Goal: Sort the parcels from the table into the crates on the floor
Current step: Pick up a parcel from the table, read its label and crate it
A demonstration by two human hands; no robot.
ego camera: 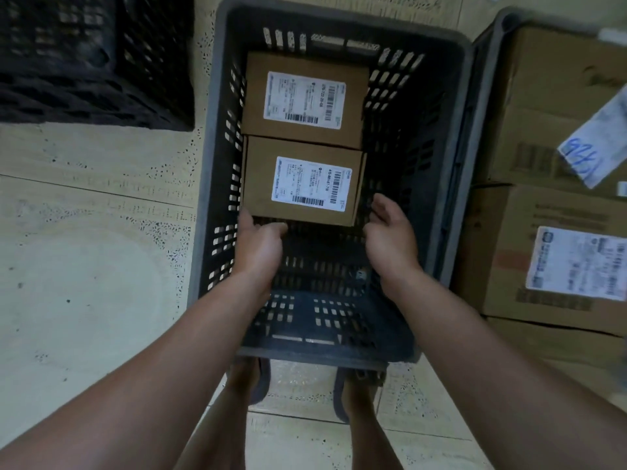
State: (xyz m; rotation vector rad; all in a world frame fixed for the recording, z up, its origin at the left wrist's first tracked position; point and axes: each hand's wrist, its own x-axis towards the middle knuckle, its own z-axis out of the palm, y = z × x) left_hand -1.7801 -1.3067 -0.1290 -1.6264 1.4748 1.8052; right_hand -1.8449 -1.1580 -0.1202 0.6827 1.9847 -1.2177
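Two brown cardboard parcels with white shipping labels lie in a dark grey slotted crate (210,137) on the floor. The far parcel (353,96) sits toward the crate's back wall. The near parcel (258,178) butts against it. My left hand (259,245) holds the near parcel's lower left corner, fingers up its left side and thumb along its near edge. My right hand (390,235) is beside the lower right corner with relaxed fingers, a small gap from the box.
A black slotted crate (84,59) stands at the upper left on the pale tiled floor (88,266). Large cardboard boxes (543,212) with labels are stacked tight against the grey crate's right side. My feet in sandals (261,381) are at its near rim.
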